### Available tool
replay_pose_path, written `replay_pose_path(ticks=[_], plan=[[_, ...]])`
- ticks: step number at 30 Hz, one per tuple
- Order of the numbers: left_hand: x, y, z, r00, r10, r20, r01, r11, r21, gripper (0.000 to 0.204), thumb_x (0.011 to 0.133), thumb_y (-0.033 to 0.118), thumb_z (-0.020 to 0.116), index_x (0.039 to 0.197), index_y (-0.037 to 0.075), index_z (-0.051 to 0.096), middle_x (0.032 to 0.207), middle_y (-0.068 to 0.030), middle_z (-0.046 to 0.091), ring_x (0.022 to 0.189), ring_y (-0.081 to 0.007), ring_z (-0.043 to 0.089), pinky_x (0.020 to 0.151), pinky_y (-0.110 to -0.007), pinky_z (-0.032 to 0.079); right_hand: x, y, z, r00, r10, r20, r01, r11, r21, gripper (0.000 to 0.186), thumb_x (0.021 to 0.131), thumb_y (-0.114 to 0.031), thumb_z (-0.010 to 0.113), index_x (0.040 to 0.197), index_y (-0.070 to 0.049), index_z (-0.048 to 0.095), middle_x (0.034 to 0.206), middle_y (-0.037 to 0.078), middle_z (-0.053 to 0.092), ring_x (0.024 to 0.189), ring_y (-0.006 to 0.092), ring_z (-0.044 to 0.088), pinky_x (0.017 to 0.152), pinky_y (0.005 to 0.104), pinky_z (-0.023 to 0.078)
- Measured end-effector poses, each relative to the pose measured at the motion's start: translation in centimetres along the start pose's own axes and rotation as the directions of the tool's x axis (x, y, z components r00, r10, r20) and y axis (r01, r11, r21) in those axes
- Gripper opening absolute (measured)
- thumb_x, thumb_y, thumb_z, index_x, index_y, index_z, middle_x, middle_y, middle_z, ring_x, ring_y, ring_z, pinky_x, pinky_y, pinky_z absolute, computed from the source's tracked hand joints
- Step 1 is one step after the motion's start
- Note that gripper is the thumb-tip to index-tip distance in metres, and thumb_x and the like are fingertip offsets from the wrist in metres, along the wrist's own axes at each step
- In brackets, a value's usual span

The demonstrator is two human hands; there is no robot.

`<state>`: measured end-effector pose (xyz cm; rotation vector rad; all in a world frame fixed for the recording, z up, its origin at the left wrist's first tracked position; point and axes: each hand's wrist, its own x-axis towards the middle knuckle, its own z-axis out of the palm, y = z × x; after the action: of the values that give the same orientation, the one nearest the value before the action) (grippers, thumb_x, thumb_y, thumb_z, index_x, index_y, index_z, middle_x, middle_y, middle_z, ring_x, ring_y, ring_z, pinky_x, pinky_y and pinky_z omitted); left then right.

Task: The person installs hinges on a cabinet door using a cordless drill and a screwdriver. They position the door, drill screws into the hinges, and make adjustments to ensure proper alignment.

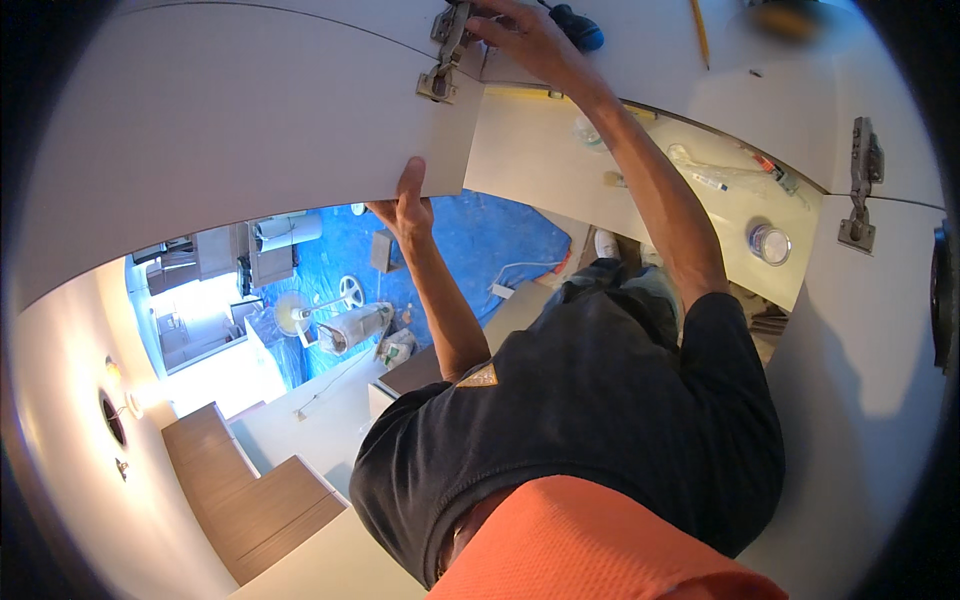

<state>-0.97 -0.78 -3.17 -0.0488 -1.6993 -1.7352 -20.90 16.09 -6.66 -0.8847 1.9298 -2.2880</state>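
A white cabinet door [270,110] spans the upper left. My left hand [408,208] grips its near edge, thumb on the face and the other fingers partly hidden beneath. Farther up, my right hand [525,38] has its fingers closed at a metal hinge [445,60] that joins the door to the white cabinet [640,50]; the frame's top edge comes close to these fingertips. Just right of that hand lies a screwdriver [578,27] with a blue and black handle. At the far right a second metal hinge [860,185] is fixed to another white door [850,320].
A pencil [700,35] lies inside the cabinet. The pale surface below [640,150] bears a clear round container [770,243], a brush [614,179] and a plastic bag [700,165]. Blue sheeting [480,235] covers the floor. Brown cabinets [270,510] stand lower left.
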Motion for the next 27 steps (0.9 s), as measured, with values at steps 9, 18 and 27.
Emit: replay_pose_path(ticks=[9,18,27], plan=[[-0.5,-0.3,-0.5,0.998,-0.011,-0.06,0.014,0.998,0.053,0.047,0.074,-0.008,0.064,0.121,-0.003,0.057,0.108,-0.0151,0.063,0.098,-0.0284,0.066,0.087,-0.044,0.059,-0.5,-0.3,0.4,0.997,-0.031,-0.064,0.038,0.992,0.121,0.039,0.099,-0.018,0.061,0.136,-0.006,0.057,0.109,0.013,0.071,0.096,0.021,0.068,0.083,0.0347,0.054],[-0.4,-0.3,-0.7,1.0,0.023,-0.012,-0.021,0.996,0.091,0.046,0.073,-0.002,0.065,0.119,-0.002,0.059,0.11,-0.0152,0.062,0.1,-0.0314,0.064,0.092,-0.049,0.056,-0.8,-1.6,0.0,0.996,-0.03,-0.081,0.037,0.996,0.086,0.039,0.099,-0.015,0.06,0.135,-0.003,0.057,0.111,0.018,0.071,0.098,0.0233,0.07,0.082,0.0361,0.056],[-0.7,-0.2,-0.4,0.996,-0.014,-0.088,0.024,0.993,0.114,0.052,0.072,-0.001,0.066,0.123,-0.004,0.055,0.111,-0.0166,0.061,0.104,-0.0313,0.063,0.091,-0.05,0.056,-2.1,-3.8,0.6,0.954,-0.201,-0.224,0.097,0.91,-0.403,0.03,0.092,-0.025,0.067,0.121,-0.019,0.062,0.103,0.009,0.068,0.088,0.0268,0.068,0.074,0.0375,0.054]])
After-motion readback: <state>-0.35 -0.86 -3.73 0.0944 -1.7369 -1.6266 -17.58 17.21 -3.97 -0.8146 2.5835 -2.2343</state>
